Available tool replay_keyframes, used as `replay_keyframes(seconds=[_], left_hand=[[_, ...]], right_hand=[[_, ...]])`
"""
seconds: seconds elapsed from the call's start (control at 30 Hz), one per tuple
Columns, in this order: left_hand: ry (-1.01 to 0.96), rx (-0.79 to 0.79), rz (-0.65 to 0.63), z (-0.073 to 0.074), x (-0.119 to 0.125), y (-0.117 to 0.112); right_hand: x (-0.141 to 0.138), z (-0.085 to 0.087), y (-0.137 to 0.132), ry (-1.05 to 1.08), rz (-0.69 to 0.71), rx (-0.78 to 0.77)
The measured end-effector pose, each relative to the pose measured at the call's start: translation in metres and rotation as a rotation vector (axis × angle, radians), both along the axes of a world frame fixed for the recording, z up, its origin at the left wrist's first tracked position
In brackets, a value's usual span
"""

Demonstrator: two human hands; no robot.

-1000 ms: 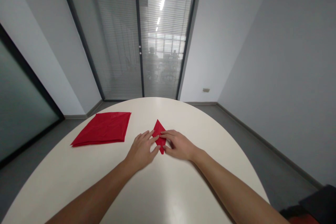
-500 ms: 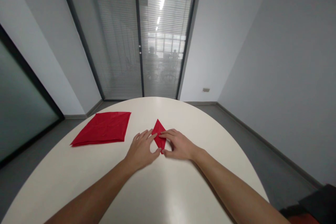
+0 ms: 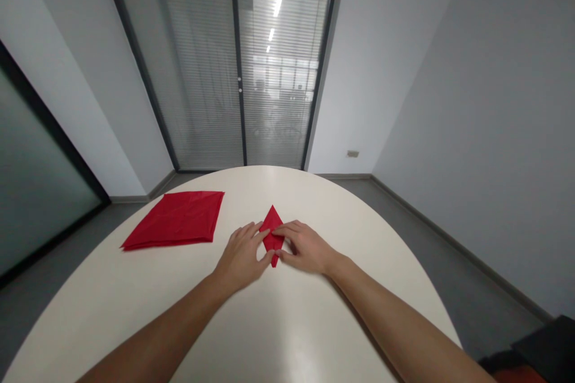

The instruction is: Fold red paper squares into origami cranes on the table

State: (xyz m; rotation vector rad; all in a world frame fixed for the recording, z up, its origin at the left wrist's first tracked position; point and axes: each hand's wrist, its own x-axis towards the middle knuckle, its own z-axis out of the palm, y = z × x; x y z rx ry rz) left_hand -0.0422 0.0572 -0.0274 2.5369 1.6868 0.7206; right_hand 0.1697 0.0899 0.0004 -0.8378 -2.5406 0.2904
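Note:
A small piece of red paper [image 3: 272, 241], folded into a kite shape, lies on the table between my two hands, its long point facing away from me. My left hand [image 3: 242, 251] holds its left side, with index fingertip and thumb on the paper and the other fingers spread beside it. From the right, my right hand [image 3: 305, 245] presses the middle of the paper with its fingertips, while its thumb touches near the lower end. Both thumbs almost meet there, and a short red tip sticks out below them. Part of the paper's edges is covered by my fingers.
A stack of larger red sheets [image 3: 175, 220] lies to the left on the round white table [image 3: 341, 203]. Beyond the table's far edge stand a glass partition with blinds [image 3: 278, 114] and grey walls. Something dark [image 3: 545, 344] shows at the lower right corner.
The folded paper has turned a little and shifted slightly, so its lower tip now shows below my thumbs. Both thumbs have moved slightly up along it; the stack has stayed put.

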Motion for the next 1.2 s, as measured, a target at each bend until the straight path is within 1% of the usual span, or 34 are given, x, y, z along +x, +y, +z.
replay_keyframes(seconds=[0.17,0.3,0.47,0.73,0.87,1.07,1.2], left_hand=[[-0.009,0.004,-0.086,-0.001,-0.002,-0.001],[-0.030,0.015,-0.137,0.000,-0.001,-0.001],[-0.085,0.026,-0.127,0.001,0.000,0.001],[-0.123,0.003,-0.129,0.005,0.000,0.001],[-0.133,-0.009,-0.137,0.006,0.000,0.000],[-0.143,-0.005,-0.129,0.002,-0.001,0.001],[-0.140,-0.015,-0.128,0.003,-0.001,0.000]], right_hand=[[0.001,-0.004,0.001,0.014,-0.029,-0.003],[0.002,-0.003,0.001,0.028,-0.035,-0.018],[0.001,-0.001,-0.001,0.057,-0.070,-0.045],[-0.001,0.007,-0.006,0.066,-0.095,-0.064],[-0.002,0.006,-0.006,0.058,-0.105,-0.071],[-0.001,0.004,-0.006,0.060,-0.089,-0.064],[-0.001,0.006,-0.006,0.042,-0.126,-0.067]])
